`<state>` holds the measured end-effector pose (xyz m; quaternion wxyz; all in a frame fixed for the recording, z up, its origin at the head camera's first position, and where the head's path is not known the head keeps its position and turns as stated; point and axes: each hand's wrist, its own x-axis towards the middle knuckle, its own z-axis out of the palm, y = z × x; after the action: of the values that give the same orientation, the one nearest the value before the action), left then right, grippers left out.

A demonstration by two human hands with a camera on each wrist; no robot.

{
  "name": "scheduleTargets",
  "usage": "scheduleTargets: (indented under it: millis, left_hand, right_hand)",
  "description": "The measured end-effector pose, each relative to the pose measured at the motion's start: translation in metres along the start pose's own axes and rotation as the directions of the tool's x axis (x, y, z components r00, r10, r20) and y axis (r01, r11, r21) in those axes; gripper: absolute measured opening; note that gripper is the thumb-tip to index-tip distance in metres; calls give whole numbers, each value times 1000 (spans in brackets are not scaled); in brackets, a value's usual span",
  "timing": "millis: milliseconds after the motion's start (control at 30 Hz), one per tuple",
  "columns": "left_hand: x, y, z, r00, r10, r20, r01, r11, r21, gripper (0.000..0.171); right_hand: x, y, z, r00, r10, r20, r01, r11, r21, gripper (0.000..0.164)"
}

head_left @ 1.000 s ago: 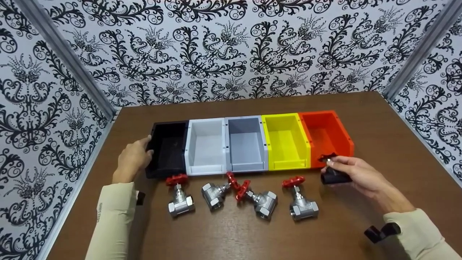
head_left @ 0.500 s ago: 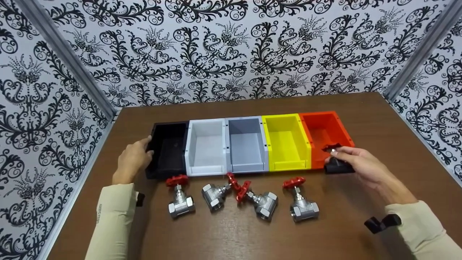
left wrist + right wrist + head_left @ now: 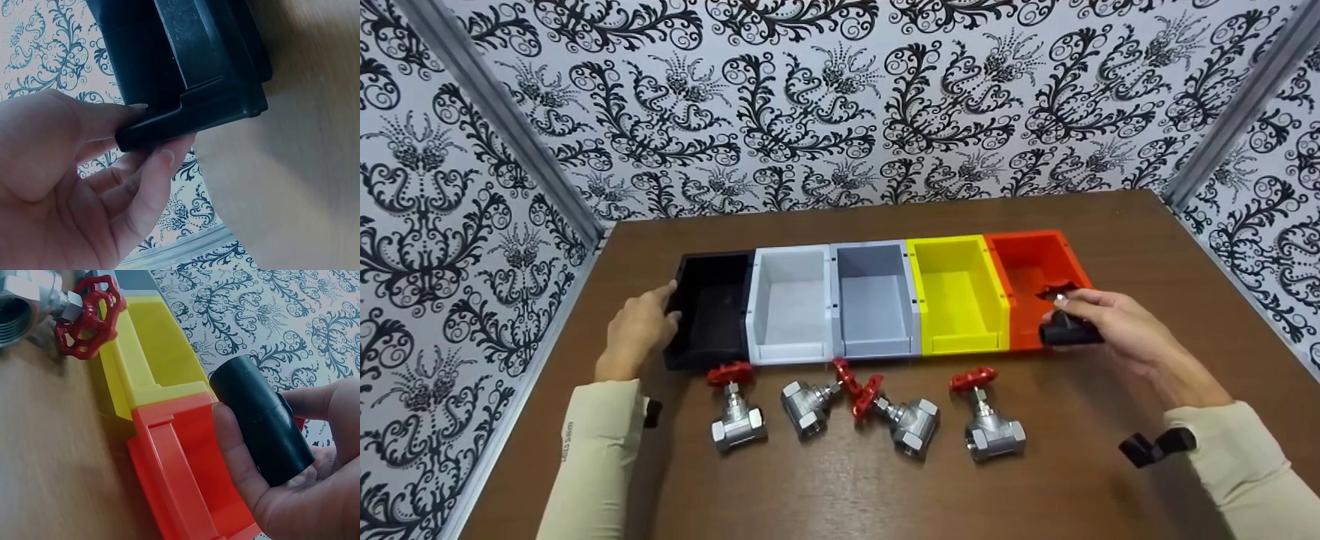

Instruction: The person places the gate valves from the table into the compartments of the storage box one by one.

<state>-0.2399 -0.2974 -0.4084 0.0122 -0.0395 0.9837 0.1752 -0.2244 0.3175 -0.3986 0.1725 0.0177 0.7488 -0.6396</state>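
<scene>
My right hand [image 3: 1125, 322] grips a black valve [image 3: 261, 419] with a tube-shaped body and a small dark handwheel [image 3: 1057, 290]. It holds the valve over the front of the red bin [image 3: 1027, 259]. In the right wrist view the fingers curl round the black body, and most of the handwheel is hidden. At the far left, my left hand [image 3: 637, 330] pinches the side wall of the black bin [image 3: 185, 121], thumb inside and fingers outside. Steel valves with red handwheels lie before the bins: one at left [image 3: 736, 420], two near the middle [image 3: 806, 405], one at right [image 3: 990, 431].
Between the black and red bins stand a white bin [image 3: 791, 300], a grey bin [image 3: 874, 300] and a yellow bin [image 3: 952, 300], all side by side in one row. The brown table [image 3: 840, 495] is bounded by patterned walls [image 3: 840, 112] at the back and sides.
My right hand has moved forward and slightly right with the black valve, from in front of the red bin to over its front part. The left hand stays on the black bin.
</scene>
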Motion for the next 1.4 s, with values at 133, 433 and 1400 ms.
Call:
scheduleTargets:
  millis: [133, 433, 1400]
  left_hand:
    - [0, 0, -1, 1000, -9, 18, 9, 1000, 6, 57]
    - [2, 2, 0, 999, -16, 30, 15, 1000, 17, 58]
    - [0, 1, 0, 1000, -9, 11, 9, 1000, 2, 57]
  right_hand:
    - [5, -3, -3, 1000, 14, -12, -14, 999, -46, 34]
    - [16, -3, -5, 999, 14, -31, -17, 995, -94, 39]
    - [52, -3, -5, 997, 51, -52, -55, 996, -76, 49]
